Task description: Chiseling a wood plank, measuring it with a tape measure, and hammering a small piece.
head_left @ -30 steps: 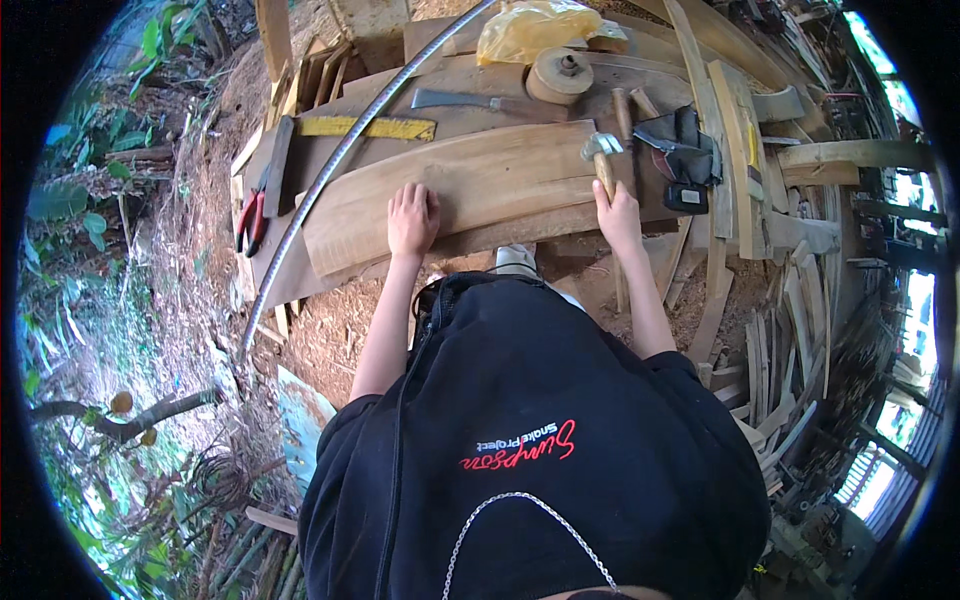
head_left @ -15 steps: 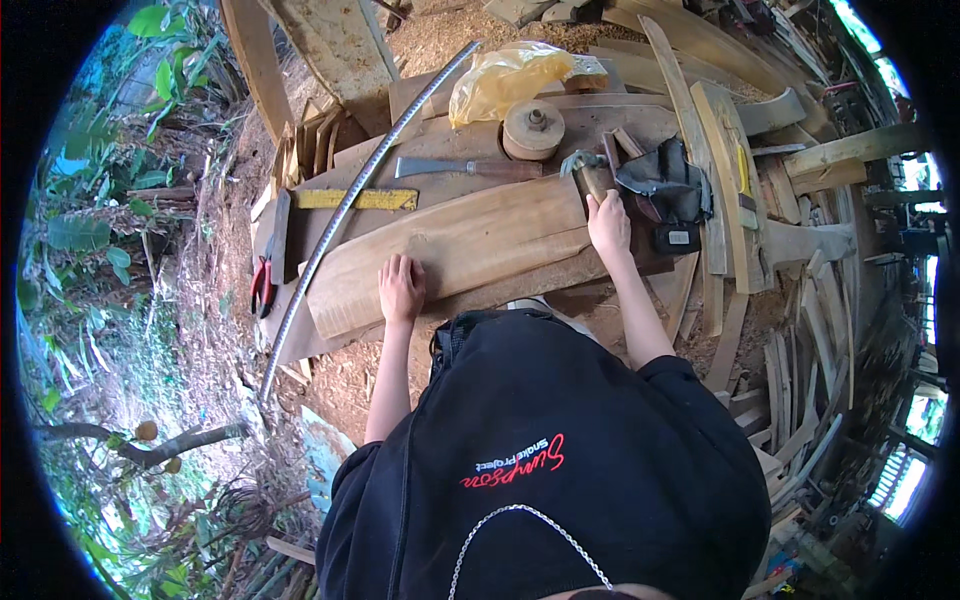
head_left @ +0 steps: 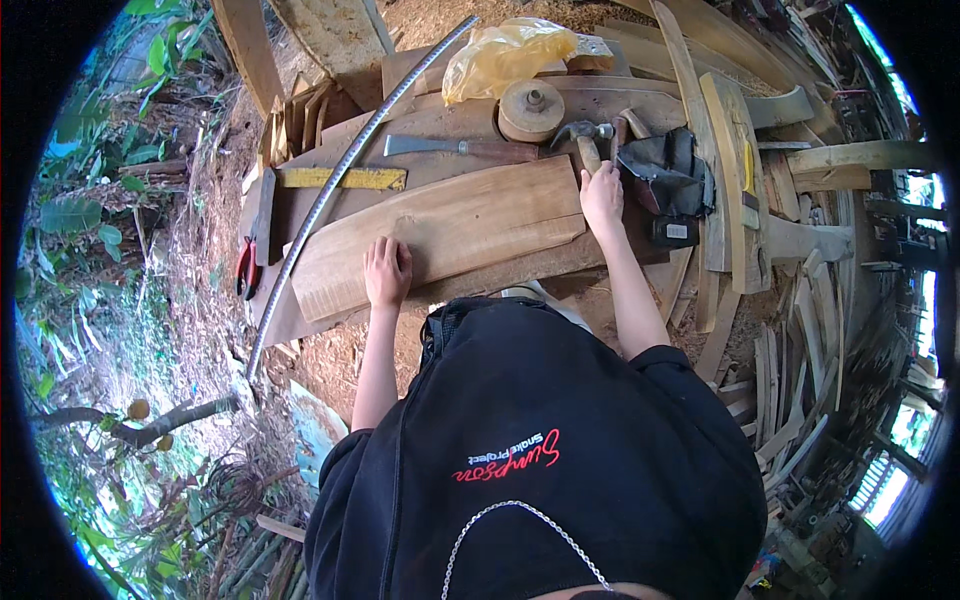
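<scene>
A long, curved wooden board point(head_left: 470, 225) lies across the work surface in front of me. My left hand point(head_left: 387, 272) is closed at its near edge toward the left end, fingers curled over the wood and fingertips hidden. By the board's right end, my right hand point(head_left: 602, 200) is wrapped round the wooden handle of a claw hammer point(head_left: 588, 150), its metal head pointing away from me. Beyond the board lie a broad chisel point(head_left: 430, 147) with a wooden handle and a round wooden block point(head_left: 530, 110). A dark pouch point(head_left: 670, 175) sits right of the hammer.
A long metal ruler point(head_left: 345, 165) bends across the left side, over a yellow square point(head_left: 350, 179) with a dark handle. Red-handled pliers point(head_left: 247, 268) are at the left edge. Yellow plastic bag point(head_left: 500, 60) lies at the back; a knife point(head_left: 749, 190) and wood strips lie right.
The hammer in my right hand has turned, its head now showing more plainly and farther from the board. My left hand stays on the board. The whole view has shifted slightly.
</scene>
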`<state>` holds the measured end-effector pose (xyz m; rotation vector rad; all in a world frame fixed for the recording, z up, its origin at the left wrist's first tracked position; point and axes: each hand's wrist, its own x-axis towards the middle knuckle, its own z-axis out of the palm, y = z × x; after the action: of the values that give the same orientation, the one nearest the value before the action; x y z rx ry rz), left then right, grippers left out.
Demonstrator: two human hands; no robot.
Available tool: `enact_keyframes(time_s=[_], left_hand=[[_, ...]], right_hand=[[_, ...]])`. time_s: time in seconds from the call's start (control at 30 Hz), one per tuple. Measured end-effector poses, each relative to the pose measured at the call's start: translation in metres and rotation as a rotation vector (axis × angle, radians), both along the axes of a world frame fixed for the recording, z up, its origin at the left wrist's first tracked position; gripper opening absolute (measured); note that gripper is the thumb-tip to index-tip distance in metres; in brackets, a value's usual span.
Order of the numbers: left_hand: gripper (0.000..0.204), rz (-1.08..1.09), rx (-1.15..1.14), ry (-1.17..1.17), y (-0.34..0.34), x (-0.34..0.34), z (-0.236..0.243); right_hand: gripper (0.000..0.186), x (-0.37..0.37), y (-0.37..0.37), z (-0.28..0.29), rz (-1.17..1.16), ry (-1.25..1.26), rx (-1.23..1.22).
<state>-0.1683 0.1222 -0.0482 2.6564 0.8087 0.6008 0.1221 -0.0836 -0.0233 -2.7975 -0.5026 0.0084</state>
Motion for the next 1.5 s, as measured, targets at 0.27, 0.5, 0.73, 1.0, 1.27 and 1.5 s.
enact_keyframes(time_s=[0.27, 0.5, 0.73, 1.0, 1.27, 1.5], left_hand=[[0.008, 0.012, -0.033, 0.028, -0.002, -0.005, -0.004], [0.008, -0.064, -0.2, -0.243, -0.035, 0.055, 0.045], [0.015, -0.595, -0.265, -0.134, -0.1, 0.226, 0.077], [0.026, -0.303, -0.377, 0.383, -0.159, 0.328, 0.072], [0.032, -0.243, -0.406, 0.283, -0.155, 0.342, 0.062], [0.037, -0.244, -0.891, -0.31, -0.123, 0.313, 0.107]], right_hand=[[0.018, 0.019, -0.035, 0.059, 0.12, -0.106, 0.069], [0.036, 0.15, -0.046, 0.034, 0.217, -0.116, -0.084], [0.049, 0.185, -0.026, 0.046, 0.37, 0.174, -0.462], [0.051, 0.184, -0.089, 0.138, 0.259, -0.162, 0.176], [0.034, 0.162, -0.158, 0.154, -0.033, -0.073, 1.158], [0.04, 0.114, -0.203, 0.11, -0.521, 0.239, 1.46]])
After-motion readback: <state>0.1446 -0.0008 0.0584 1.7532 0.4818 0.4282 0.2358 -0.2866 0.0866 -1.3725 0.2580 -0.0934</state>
